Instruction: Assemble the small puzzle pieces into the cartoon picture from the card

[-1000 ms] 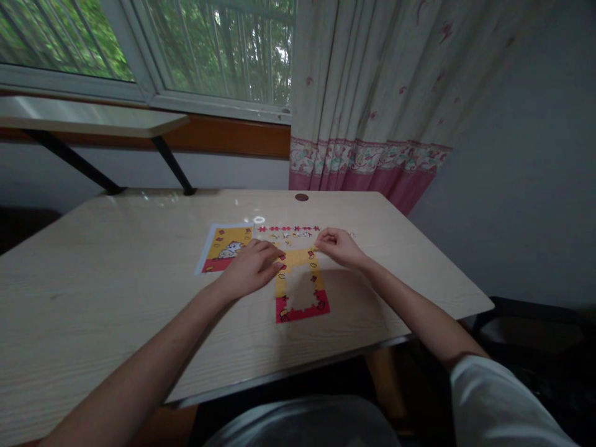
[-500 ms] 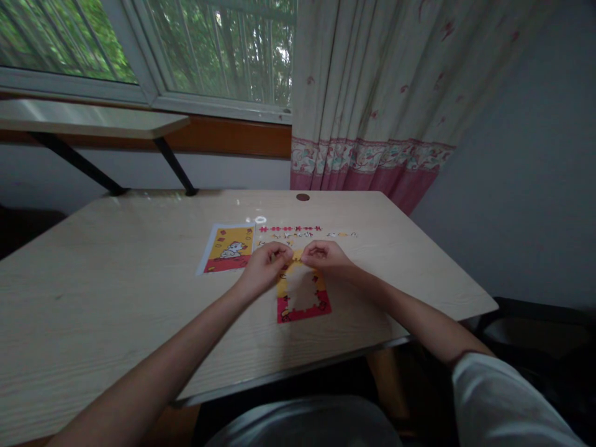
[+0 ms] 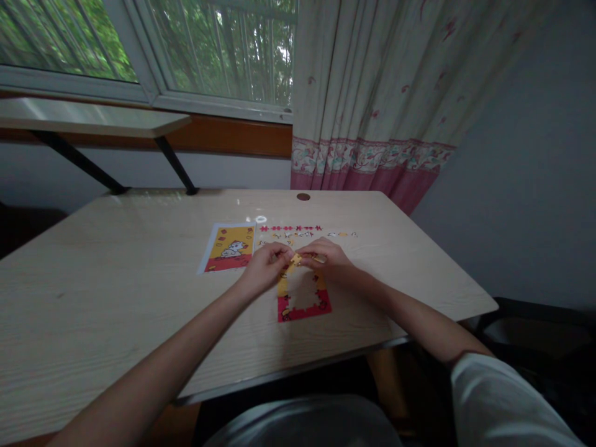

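Note:
Over the far edge of a partly built jigsaw puzzle frame (image 3: 305, 315), yellow above and red below, my two hands come close together. My left hand (image 3: 265, 266) is closed, its thumb and finger pinching a small yellow puzzle piece (image 3: 296, 259) from the left. From the other side, the fingertips of my right hand (image 3: 331, 261) grip the same yellow strip. The frame's middle shows bare table. My hands partly cover the frame's upper edge.
Left of the puzzle lies a reference picture (image 3: 229, 249) of a white duck-like animal. Loose red pieces (image 3: 285, 228) form a row behind my hands, with other loose pieces (image 3: 343, 234) nearby. A cable-hole cover (image 3: 303, 197) sits at the table's back; a raised shelf (image 3: 93, 118) stands at left.
The yellow piece between my fingertips has tilted and shows more clearly. My right hand's fingers have stretched slightly leftward, while my left hand has barely moved.

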Motion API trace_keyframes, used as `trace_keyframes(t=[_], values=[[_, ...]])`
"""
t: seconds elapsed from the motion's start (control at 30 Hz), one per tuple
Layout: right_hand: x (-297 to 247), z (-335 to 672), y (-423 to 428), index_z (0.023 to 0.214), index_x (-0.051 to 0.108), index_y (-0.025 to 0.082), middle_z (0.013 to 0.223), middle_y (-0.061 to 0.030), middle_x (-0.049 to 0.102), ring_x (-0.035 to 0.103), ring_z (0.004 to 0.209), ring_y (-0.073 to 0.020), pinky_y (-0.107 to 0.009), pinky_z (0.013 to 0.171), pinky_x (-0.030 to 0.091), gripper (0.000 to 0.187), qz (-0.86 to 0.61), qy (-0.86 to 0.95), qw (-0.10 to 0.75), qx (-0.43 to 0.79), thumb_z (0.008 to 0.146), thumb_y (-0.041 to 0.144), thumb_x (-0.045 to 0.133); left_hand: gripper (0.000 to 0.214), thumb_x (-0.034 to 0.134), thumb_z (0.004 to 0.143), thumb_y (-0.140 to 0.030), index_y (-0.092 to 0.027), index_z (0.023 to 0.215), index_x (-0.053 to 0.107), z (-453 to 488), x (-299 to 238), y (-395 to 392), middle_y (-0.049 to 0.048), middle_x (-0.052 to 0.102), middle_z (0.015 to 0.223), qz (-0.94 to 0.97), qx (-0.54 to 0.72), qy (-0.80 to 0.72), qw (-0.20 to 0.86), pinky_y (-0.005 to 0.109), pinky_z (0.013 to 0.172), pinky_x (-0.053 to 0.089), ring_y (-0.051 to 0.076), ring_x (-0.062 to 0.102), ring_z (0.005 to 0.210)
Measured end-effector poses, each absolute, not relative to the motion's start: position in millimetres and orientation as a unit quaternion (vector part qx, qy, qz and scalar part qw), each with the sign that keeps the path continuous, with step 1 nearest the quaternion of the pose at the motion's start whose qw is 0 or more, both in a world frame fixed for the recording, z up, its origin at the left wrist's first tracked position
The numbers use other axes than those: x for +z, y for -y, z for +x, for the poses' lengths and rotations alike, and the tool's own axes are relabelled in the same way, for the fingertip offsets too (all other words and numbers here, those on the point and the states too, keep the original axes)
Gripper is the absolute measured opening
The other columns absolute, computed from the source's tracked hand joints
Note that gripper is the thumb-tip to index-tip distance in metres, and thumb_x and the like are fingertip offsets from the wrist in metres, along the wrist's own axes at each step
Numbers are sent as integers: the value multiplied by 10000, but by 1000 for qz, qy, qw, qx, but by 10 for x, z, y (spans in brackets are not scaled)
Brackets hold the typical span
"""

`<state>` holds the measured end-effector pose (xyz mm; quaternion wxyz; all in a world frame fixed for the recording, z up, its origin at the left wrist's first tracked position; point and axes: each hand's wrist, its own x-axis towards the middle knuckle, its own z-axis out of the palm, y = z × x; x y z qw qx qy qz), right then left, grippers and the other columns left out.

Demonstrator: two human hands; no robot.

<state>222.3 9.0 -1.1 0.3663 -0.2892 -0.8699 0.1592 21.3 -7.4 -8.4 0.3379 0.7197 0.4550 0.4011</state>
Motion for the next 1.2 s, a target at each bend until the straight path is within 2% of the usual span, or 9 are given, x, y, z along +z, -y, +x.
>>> trace_keyframes(t=[0.3,0.6,0.77,0.93,1.03,1.2], values=[[8,2239,-99,919,666,199,784,-33,674,591,770,-144,-286,744,442,210,-244,876,410,66,845,378,583,232,551,775,-364,-151,744,638,245,-29,111,29,621,660,628,456,-474,417,240,536,426,125,539,571],[17,2251,-105,917,671,210,788,-33,678,594,775,-150,-296,756,437,192,-265,872,408,57,843,366,588,184,560,756,-312,-164,722,664,115,15,46,44,683,730,647,466,-504,332,273,667,453,160,597,700],[34,2235,-113,909,676,221,809,-24,678,595,788,-145,-292,778,427,180,-289,880,365,99,819,366,619,227,598,742,-364,-150,747,674,170,14,99,51,671,702,656,433,-478,393,268,591,452,150,588,620],[39,2225,-105,913,672,220,807,-15,671,582,801,-141,-286,775,413,152,-288,893,325,122,821,330,622,173,628,713,-321,-162,688,691,184,-17,92,49,674,704,701,407,-450,374,265,619,448,151,580,670],[39,2227,-96,906,671,214,789,-21,666,574,780,-143,-286,771,409,160,-302,882,344,115,815,338,628,169,626,700,-317,-157,687,680,202,-43,85,38,655,670,663,429,-451,416,264,600,448,139,569,626],[25,2217,-85,782,674,200,703,-28,641,562,733,-155,-296,748,396,204,-315,868,377,75,798,400,634,173,650,663,-316,-152,614,627,252,-69,85,11,585,576,575,483,-449,484,270,570,448,117,531,540]])
